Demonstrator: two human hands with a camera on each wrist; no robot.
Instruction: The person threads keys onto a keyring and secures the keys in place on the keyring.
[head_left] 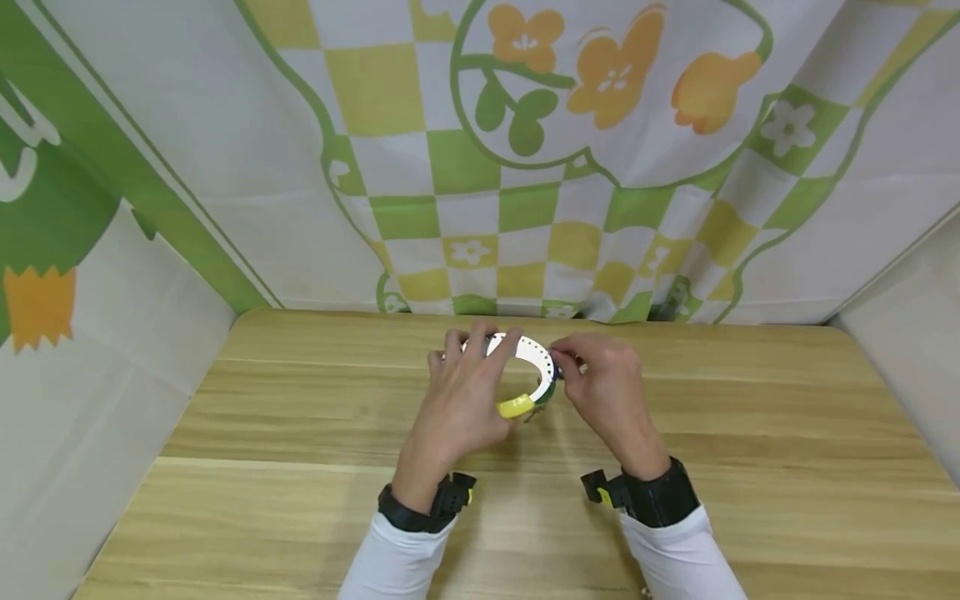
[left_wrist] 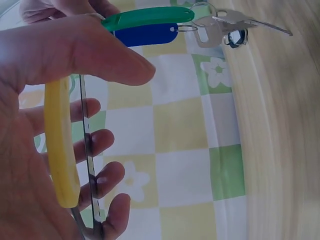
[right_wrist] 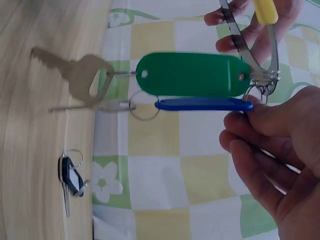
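Observation:
My left hand [head_left: 465, 392] grips a large flat metal key ring [head_left: 534, 354] with a yellow sleeve [head_left: 516, 407]; the ring is raised above the table. In the left wrist view its fingers reach past the ring's edge. On the ring's right side, my right hand [head_left: 609, 383] pinches the end of a blue key tag [right_wrist: 205, 104], where a small wire loop meets the big ring. Beside it hangs a green key tag [right_wrist: 192, 74] with a brass-coloured key [right_wrist: 82, 75]. A second key [right_wrist: 90, 107], seen edge-on, dangles from the blue tag.
A small dark key fob with a key [right_wrist: 70, 177] shows against the wooden tabletop [head_left: 750, 458]. Behind the table's far edge hangs a patterned green, yellow and white cloth [head_left: 465, 167]. Pale cloth walls stand at both sides.

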